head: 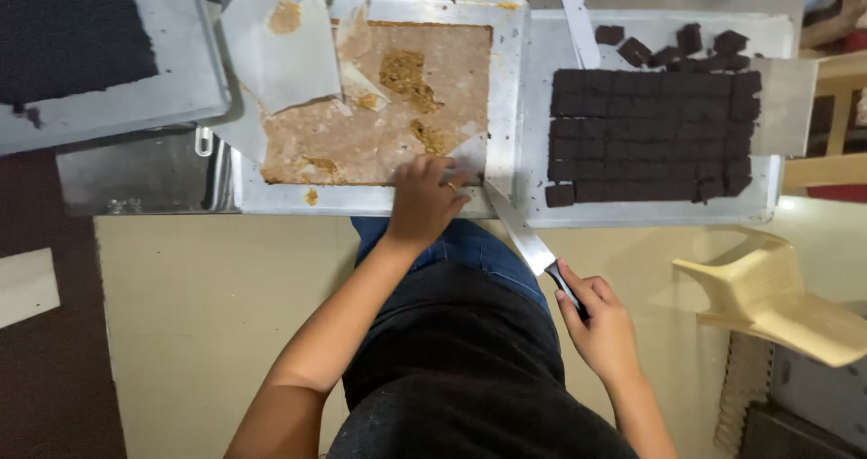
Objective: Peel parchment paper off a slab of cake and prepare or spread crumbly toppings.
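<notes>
While pressing left hand [423, 197] flat on paper-lined tray [379, 202], right hand [601, 324] clenched on knife [528, 242]: risks nicking fingers.

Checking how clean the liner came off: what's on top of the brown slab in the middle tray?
Crumb patches, torn paper over the brown slab's far-left corner, and the left hand at its near edge. Whatever lies under them is hidden.

Bystanders on the bench and floor

A tray [768, 208] of cut dark brownie squares [650, 134] sat at three o'clock, loose pieces [673, 51] at one. Another tray [181, 98] with a dark slab [68, 30] lay at ten o'clock. A cream plastic chair [777, 296] stood at four o'clock on the pale floor [199, 315].
</notes>
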